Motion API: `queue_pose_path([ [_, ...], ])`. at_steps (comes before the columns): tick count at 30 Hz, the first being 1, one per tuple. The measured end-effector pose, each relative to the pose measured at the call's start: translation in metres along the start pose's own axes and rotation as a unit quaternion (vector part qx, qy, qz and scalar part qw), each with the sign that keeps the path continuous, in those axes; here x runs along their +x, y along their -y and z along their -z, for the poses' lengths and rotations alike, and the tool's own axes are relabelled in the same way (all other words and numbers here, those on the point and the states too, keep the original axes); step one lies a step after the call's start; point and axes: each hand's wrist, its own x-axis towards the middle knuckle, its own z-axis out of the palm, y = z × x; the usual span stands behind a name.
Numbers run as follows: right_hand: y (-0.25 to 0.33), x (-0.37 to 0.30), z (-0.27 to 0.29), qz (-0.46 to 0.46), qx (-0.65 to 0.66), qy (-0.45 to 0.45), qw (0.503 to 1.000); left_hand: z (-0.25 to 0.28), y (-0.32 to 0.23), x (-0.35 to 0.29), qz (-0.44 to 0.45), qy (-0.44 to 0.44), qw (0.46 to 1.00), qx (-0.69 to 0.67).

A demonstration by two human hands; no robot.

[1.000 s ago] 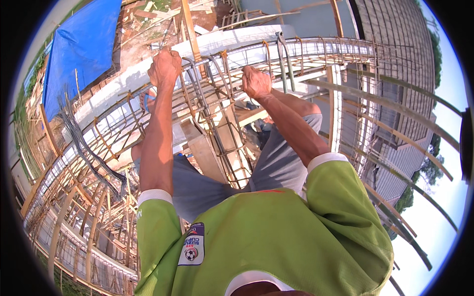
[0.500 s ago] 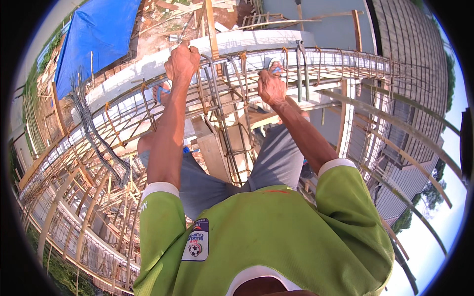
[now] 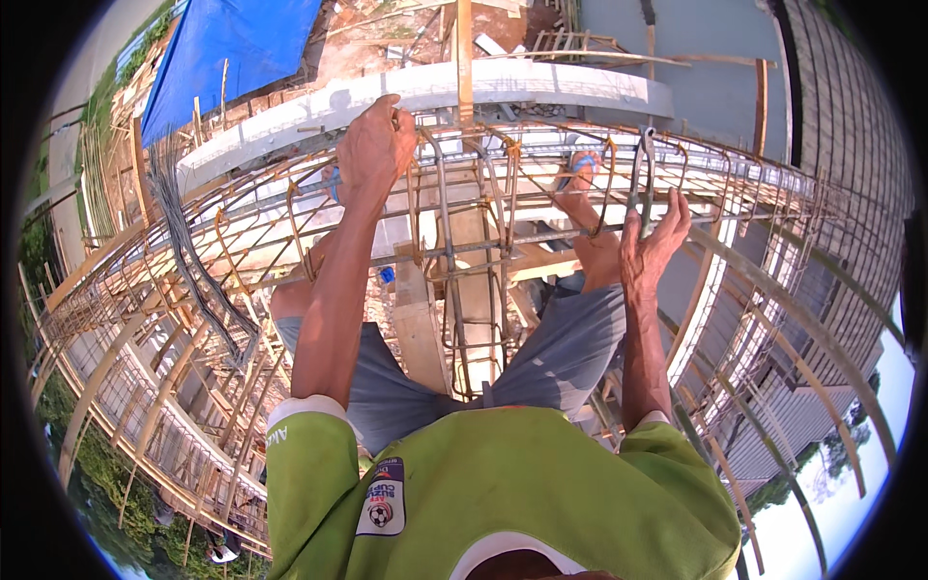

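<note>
My left hand (image 3: 377, 150) is raised over the far top bar of the rebar cage (image 3: 449, 253), its fingers curled in; whatever they hold is too small to make out. To the right, a pair of pincers (image 3: 636, 179) hangs head up on the cage, handles pointing down. My right hand (image 3: 654, 242) reaches around those handles, thumb on one side and fingers on the other, not wrapped closed. Bent steel stirrups (image 3: 509, 184) stand between the two hands.
A bundle of dark tie wire (image 3: 198, 275) drapes over the cage at left. Wooden boards (image 3: 416, 319) lie between my legs. A white concrete beam (image 3: 580, 85) runs beyond the cage, near a blue tarp (image 3: 227, 58). Poles (image 3: 812, 309) slope along the right.
My right hand has moved right, from the bars near my foot to the pincers, and its fingers have spread. My left hand stays closed at the cage. The view has shifted a little.
</note>
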Motion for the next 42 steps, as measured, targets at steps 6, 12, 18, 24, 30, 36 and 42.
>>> queue_pose_path([
  [6, -0.02, 0.017, -0.008, -0.062, -0.188, 0.161, 0.967, -0.016, 0.02, 0.014, 0.004, 0.013, 0.985, -0.172],
  [12, -0.033, 0.023, -0.006, -0.135, -0.011, 0.165, 0.977, -0.01, 0.008, 0.052, -0.07, 0.038, 0.945, -0.319],
  [18, -0.017, 0.111, 0.08, -0.086, 0.024, 0.3, 0.95, -0.01, -0.041, 0.105, -0.23, 0.101, 0.936, -0.249],
  [24, 0.03, 0.222, 0.007, 0.246, -0.169, 0.401, 0.866, -0.063, -0.098, 0.133, -0.366, 0.297, 0.818, -0.33],
  [30, 0.046, 0.221, -0.106, 0.462, -0.231, 0.451, 0.727, -0.122, -0.083, 0.129, -0.334, 0.432, 0.832, -0.095],
  [36, 0.037, 0.207, -0.129, 0.466, -0.235, 0.475, 0.708, -0.148, -0.07, 0.125, -0.302, 0.521, 0.79, -0.113],
  [42, 0.039, 0.214, -0.137, 0.357, -0.23, 0.582, 0.693, -0.179, -0.064, 0.128, -0.305, 0.519, 0.787, -0.131],
])
